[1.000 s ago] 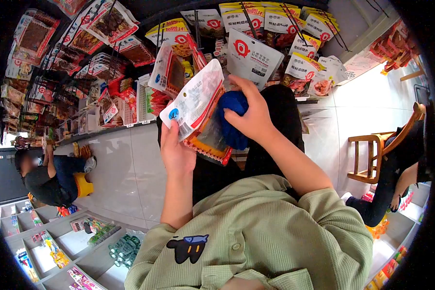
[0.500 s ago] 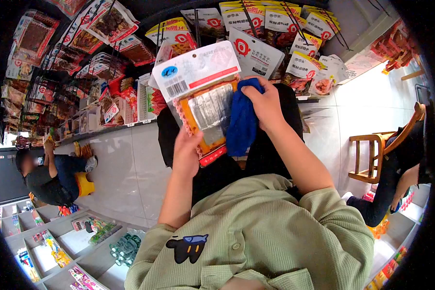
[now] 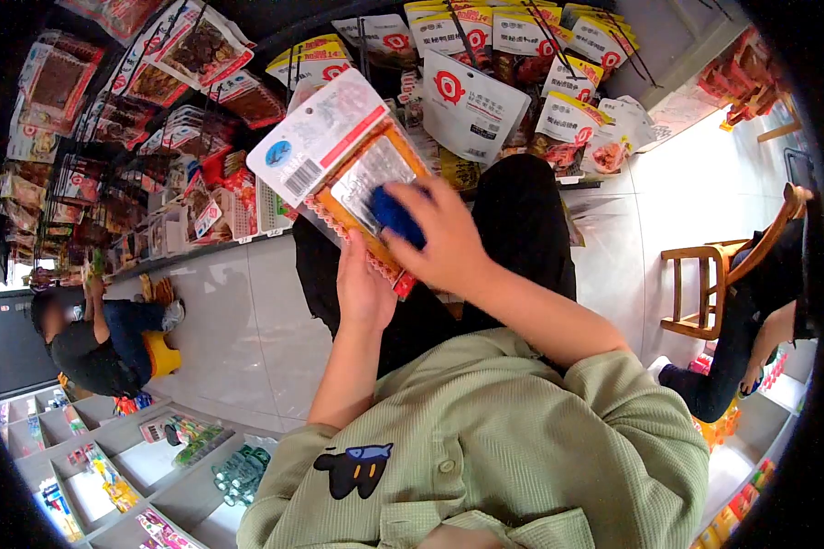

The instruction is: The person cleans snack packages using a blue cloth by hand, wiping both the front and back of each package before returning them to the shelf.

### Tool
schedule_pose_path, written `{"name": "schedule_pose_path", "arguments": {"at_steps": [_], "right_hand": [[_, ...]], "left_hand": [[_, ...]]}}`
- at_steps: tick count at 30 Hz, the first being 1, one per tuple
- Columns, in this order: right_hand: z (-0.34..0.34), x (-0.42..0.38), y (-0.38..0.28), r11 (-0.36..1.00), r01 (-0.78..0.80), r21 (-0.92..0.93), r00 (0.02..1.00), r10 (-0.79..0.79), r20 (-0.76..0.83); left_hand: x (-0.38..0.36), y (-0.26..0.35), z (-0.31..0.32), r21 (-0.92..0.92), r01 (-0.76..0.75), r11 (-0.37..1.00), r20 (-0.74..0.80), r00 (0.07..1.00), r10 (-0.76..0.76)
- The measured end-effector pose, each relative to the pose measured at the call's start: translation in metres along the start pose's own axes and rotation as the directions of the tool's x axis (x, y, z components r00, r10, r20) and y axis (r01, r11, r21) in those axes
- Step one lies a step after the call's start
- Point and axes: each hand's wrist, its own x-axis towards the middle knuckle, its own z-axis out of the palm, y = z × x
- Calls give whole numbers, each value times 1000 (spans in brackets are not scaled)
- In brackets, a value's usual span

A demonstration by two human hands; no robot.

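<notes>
A flat snack package (image 3: pixel 334 137) with a white header, a barcode and an orange-edged clear window is tilted in front of my knees. My left hand (image 3: pixel 366 288) grips it by the lower left edge, with the thumb along the pink scalloped border. A bunched blue cloth (image 3: pixel 395 216) is under the fingers of my right hand (image 3: pixel 444 233), pressed on the window. Part of the cloth and the package's lower right are hidden by that hand, which is slightly blurred.
Hanging packets (image 3: pixel 476 105) fill the rack ahead, and more packs (image 3: pixel 201 46) hang at left. A person (image 3: pixel 101 339) sits on a yellow stool at left. At right, another person sits by a wooden chair (image 3: pixel 705 288). Divided bins (image 3: pixel 146 457) with goods stand lower left.
My right hand has moved left with the cloth, from the package's right edge onto its window. The package has shifted left and tilted further, and the cloth is now bunched.
</notes>
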Motion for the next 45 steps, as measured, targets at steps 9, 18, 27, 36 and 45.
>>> {"name": "schedule_pose_path", "arguments": {"at_steps": [9,18,27,36,45], "right_hand": [[6,-6,-11,971,220,-91,975,-215,63],[-11,13,11,997,64,-31,989,-68,-134],[-9,16,16,981,-81,178,989,101,-107],[8,4,55,895,-277,348,937,332,-108],[44,-36,91,841,-509,184,859,482,176]], "left_hand": [[0,9,-4,-130,105,986,-47,993,-112],[6,16,-2,-174,-8,985,78,997,22],[5,21,-8,-266,34,963,140,990,4],[0,17,-31,-175,58,983,11,998,-57],[-9,-2,-62,149,107,983,-196,978,-77]]}}
